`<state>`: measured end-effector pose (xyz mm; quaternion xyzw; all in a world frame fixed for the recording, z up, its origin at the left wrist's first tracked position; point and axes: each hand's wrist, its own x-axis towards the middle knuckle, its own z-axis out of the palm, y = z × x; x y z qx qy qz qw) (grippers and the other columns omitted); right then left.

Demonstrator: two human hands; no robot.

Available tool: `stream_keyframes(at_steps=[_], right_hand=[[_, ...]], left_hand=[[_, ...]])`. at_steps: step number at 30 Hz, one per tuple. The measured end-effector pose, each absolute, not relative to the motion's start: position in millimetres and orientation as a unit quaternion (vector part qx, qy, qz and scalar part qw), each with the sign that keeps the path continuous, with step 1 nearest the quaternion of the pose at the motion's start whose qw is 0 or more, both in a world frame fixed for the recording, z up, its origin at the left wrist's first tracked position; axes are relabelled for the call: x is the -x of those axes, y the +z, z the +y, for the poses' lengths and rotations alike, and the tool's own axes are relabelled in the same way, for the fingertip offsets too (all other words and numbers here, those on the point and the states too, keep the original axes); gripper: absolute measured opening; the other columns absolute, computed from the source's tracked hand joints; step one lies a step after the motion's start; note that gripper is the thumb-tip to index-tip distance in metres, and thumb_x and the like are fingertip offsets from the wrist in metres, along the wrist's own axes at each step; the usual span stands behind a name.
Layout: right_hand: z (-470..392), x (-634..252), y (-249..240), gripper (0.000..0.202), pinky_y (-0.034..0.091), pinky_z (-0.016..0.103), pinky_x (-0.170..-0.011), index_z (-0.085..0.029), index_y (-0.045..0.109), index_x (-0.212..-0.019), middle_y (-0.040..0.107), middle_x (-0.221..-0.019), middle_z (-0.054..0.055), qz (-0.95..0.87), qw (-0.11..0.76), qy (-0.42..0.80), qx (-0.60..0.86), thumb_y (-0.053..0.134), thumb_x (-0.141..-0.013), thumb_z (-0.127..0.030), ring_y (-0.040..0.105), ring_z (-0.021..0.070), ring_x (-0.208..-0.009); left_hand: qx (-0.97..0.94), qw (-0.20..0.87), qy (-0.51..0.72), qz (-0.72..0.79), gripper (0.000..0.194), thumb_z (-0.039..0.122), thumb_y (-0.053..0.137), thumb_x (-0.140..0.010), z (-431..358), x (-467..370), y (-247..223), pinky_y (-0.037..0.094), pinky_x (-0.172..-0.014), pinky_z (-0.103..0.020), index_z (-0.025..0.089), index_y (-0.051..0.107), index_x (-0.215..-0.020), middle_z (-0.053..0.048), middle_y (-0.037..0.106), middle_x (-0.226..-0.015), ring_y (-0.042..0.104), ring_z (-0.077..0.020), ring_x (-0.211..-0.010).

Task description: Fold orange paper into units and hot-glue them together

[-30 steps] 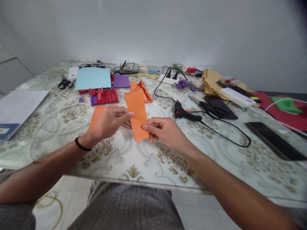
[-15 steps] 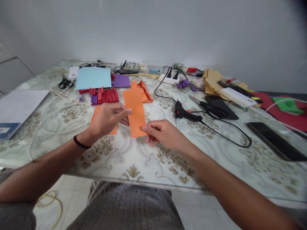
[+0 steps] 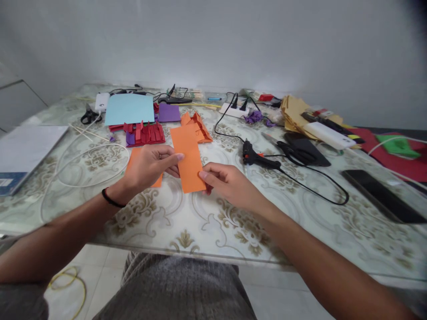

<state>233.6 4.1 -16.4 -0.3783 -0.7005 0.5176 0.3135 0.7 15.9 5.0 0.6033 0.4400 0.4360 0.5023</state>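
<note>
While two hands grip it, an orange paper strip [image 3: 187,162] is held over the table [image 3: 196,235].
The left hand [image 3: 147,165] pinches the strip's left edge, thumb in front and fingers behind, and the right hand [image 3: 225,182] grips it near the lower right corner with its thumb on the front; the strip slants slightly, its top leaning left. Partly hidden by the left hand, an orange sheet [image 3: 158,181] lies on the table. Just beyond the strip sits folded orange paper [image 3: 203,130], with folded red paper [image 3: 150,134] to its left and, behind that, a purple card [image 3: 169,113] and a light blue sheet [image 3: 129,109]. To the right of the strip lies a black glue gun [image 3: 262,160], then black scissors [image 3: 298,153] and, nearer the right edge, a dark phone [image 3: 380,195].
</note>
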Motion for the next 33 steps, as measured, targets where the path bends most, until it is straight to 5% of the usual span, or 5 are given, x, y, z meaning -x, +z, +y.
stream_keyframes(at_steps=[21, 33], right_hand=[[4, -232, -18, 0.036, 0.058, 0.029, -0.071, -0.018, 0.068, -0.083, 0.075, -0.079, 0.002, -0.626, 0.370, 0.572, 0.380, 0.079, -0.085, -0.053, 0.070, 0.0151, -0.071], [6, -233, -19, 0.034, 0.056, 0.027, -0.066, -0.019, 0.065, -0.081, 0.070, -0.073, 0.000, -0.644, 0.375, 0.558, 0.365, 0.074, -0.090, -0.050, 0.066, 0.0138, -0.066]], left_hand=[[-0.653, 0.524, 0.379, 0.395, 0.025, 0.038, 0.080, -0.087, 16, 4, -5, 0.069, -0.071, -0.027, 0.016, 0.074, -0.079, -0.001, 0.079, -0.076, 0.079, -0.0187, -0.072], [-0.659, 0.522, 0.371, 0.394, 0.027, 0.042, 0.077, -0.089, 15, 2, -7, 0.068, -0.071, -0.028, 0.015, 0.074, -0.085, -0.003, 0.079, -0.080, 0.080, -0.0203, -0.075]])
